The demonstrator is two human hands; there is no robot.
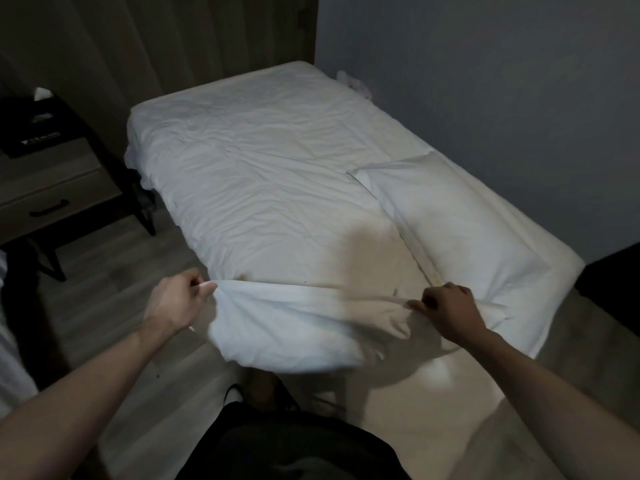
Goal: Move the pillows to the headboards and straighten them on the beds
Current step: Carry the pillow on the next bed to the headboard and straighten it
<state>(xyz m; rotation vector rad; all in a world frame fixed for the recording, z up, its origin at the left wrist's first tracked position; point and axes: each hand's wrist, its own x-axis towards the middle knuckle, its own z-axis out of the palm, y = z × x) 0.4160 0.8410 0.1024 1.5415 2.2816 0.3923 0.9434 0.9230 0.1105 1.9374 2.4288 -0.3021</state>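
Observation:
A white pillow (450, 216) lies flat along the right side of the bed (249, 161), near its foot end and close to me. The bed is covered by a wrinkled white sheet. Its far end meets a wooden headboard wall (173, 39). At the near edge of the bed, my left hand (176, 299) pinches the hem of the white cover (294, 327). My right hand (446, 306) grips the same hem further right, just below the pillow's near corner. The hem is stretched taut between both hands, and the cover hangs down over the bed's end.
A wooden nightstand (52, 188) with a drawer and black legs stands left of the bed, with dark items on top. A grey wall (485, 81) runs along the bed's right side. Crumpled white cloth (353, 81) lies at the far right corner. A dark object (613, 275) sits at right.

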